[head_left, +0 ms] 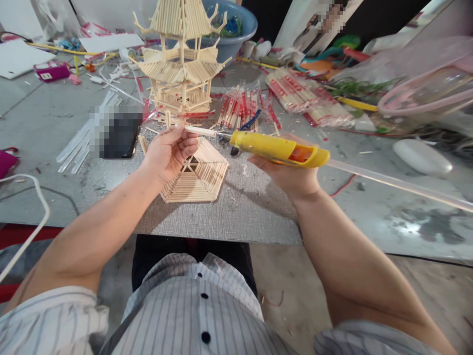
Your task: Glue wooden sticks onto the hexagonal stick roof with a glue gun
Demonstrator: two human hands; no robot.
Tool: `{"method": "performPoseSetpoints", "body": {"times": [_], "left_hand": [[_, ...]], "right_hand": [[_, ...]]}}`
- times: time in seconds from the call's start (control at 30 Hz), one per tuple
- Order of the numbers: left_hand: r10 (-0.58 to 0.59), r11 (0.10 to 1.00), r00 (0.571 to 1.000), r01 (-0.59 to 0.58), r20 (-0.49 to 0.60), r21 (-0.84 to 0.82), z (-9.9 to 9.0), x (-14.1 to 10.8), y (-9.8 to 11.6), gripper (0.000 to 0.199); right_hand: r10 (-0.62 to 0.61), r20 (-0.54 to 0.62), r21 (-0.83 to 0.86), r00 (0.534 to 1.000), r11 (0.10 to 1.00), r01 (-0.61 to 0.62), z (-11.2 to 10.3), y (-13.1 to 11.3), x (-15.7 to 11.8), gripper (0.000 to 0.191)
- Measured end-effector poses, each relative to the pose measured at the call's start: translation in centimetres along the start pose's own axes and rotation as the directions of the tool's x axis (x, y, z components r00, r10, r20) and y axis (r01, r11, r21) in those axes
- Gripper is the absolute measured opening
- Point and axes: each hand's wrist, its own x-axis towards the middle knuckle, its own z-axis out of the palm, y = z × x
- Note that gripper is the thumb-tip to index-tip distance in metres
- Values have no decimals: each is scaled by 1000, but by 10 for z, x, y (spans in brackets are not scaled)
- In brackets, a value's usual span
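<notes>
A pale wooden stick [201, 131] is pinched between the fingertips of the left hand [172, 150], in front of a pagoda model built of thin wooden sticks [183, 74]. A yellow glue gun [269, 144] is gripped in the closed right hand [288, 170], its nozzle at the stick's end, with a long translucent glue stick [399, 185] protruding from its rear. Nearer the person than the pagoda, a hexagonal stick-built roof panel [210, 180] is laid on the scuffed grey surface [254, 217], partly covered by the left hand. Clear strips [79, 130] and a black phone [125, 135] are placed left of the pagoda; red-and-clear stick packets [291, 91] are strewn to its right. Behind it is set a blue basin [246, 24]. Below the surface's edge, a stained, dull floor [284, 291] is seen.
</notes>
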Motion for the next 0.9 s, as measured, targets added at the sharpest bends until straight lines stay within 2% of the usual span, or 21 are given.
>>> {"method": "performPoseSetpoints", "body": {"times": [0.2, 0.4, 0.57, 0.7, 0.9], "left_hand": [[2, 1000, 1000, -2, 15, -8, 0, -1, 1, 35], [6, 1000, 1000, -6, 6, -8, 0, 1, 1, 33], [0, 1000, 1000, 0, -4, 0, -1, 1, 1, 29], [-7, 1000, 1000, 7, -25, 21, 0, -1, 1, 27], [-2, 1000, 1000, 2, -2, 26, 0, -2, 1, 28]], "right_hand": [[-2, -15, -3, 1000, 1000, 2, 1, -3, 1, 50], [-63, 10, -46, 998, 997, 64, -1, 1, 0, 46], [-62, 37, -96, 997, 993, 65, -2, 4, -2, 44], [-53, 19, -55, 998, 997, 54, 0, 1, -2, 49], [-47, -1, -50, 999, 998, 47, 1, 3, 0, 53]]}}
